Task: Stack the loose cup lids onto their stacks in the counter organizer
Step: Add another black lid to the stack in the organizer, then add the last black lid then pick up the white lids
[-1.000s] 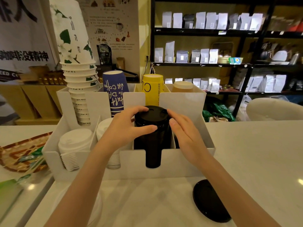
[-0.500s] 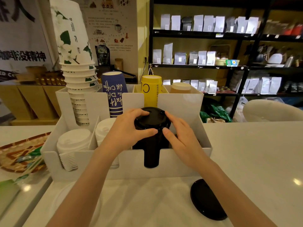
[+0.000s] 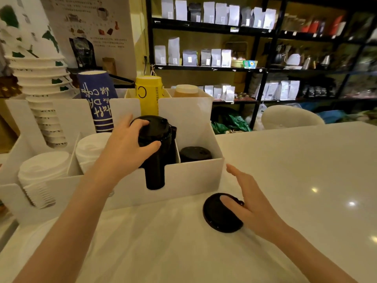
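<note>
- While the left hand [image 3: 126, 152] clamps the tall black lid stack [image 3: 156, 152] in the organizer [image 3: 195, 176], hold it steady.
- Under the right hand [image 3: 246, 203], fingers apart, the loose lid [image 3: 218, 217] lies on the counter [image 3: 295, 170]; pinch its rim.

A coffee shop: black shelves [image 3: 214, 68] along the back wall carry rows of retail coffee bags [image 3: 206, 57] and kettles [image 3: 293, 59]. On the white counter [image 3: 295, 170], an organizer [image 3: 189, 176] holds stacked paper cups [image 3: 98, 99] and lids [image 3: 43, 166].
</note>
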`<state>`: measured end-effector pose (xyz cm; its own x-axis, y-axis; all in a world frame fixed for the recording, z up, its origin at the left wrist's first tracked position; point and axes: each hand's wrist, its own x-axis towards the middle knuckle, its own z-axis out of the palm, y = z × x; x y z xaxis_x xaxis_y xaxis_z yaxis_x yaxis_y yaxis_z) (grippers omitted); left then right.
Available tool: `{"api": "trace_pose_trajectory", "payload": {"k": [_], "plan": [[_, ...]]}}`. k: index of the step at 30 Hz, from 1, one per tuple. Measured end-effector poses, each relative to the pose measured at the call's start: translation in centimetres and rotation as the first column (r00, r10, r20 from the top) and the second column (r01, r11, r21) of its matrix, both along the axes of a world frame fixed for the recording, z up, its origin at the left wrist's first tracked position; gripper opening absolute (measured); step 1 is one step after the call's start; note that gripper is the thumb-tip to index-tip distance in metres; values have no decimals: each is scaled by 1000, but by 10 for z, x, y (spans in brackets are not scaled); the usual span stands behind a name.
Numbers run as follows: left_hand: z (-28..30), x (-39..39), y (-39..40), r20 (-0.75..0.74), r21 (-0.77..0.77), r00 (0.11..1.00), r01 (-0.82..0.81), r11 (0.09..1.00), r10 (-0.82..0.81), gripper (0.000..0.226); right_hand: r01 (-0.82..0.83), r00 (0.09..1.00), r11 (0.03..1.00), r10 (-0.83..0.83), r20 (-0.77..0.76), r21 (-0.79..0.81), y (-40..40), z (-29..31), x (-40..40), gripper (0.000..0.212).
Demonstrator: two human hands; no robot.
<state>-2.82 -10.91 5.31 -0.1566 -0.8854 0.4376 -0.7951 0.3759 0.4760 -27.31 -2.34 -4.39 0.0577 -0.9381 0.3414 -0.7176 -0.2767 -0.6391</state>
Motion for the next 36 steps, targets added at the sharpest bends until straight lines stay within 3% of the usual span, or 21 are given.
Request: {"api": "trace_pose_trajectory", "payload": {"k": [4, 8, 11, 14, 20, 25, 29, 31, 36], "plan": [[-4, -18, 12, 86, -201, 996, 19, 979, -2, 57, 68, 997, 994, -64, -49, 81, 14, -17, -14, 60], [-11, -43, 35, 42, -318, 968, 247, 915, -246, 45, 117, 987, 985, -101, -126, 126, 12, -26, -22, 60], [-26, -61, 49, 12, -210, 896, 436, 875, -444, 42, 139, 983, 980, -119, -141, 140, 10, -30, -24, 57], [-52, -77, 57, 7, -42, 841, 540, 840, -541, 48, 153, 982, 981, -138, -130, 116, 9, -32, -25, 54], [-105, -96, 62, 37, 275, 846, 503, 820, -532, 76, 157, 986, 981, -150, -69, 110, 10, -34, -24, 44], [-123, -101, 66, 0, 254, 879, 462, 850, -477, 71, 153, 988, 976, -152, -21, 156, 11, -31, -24, 47], [-123, -98, 61, -30, 274, 884, 456, 847, -466, 73, 144, 989, 977, -144, -9, 158, 11, -33, -24, 36], [-116, -97, 59, -59, 270, 887, 455, 849, -457, 72, 131, 988, 979, -142, 62, 158, 12, -29, -21, 26], [-79, -87, 54, -105, 212, 881, 473, 855, -461, 65, 120, 937, 972, -178, 302, 201, 12, -9, -14, 28]]}}
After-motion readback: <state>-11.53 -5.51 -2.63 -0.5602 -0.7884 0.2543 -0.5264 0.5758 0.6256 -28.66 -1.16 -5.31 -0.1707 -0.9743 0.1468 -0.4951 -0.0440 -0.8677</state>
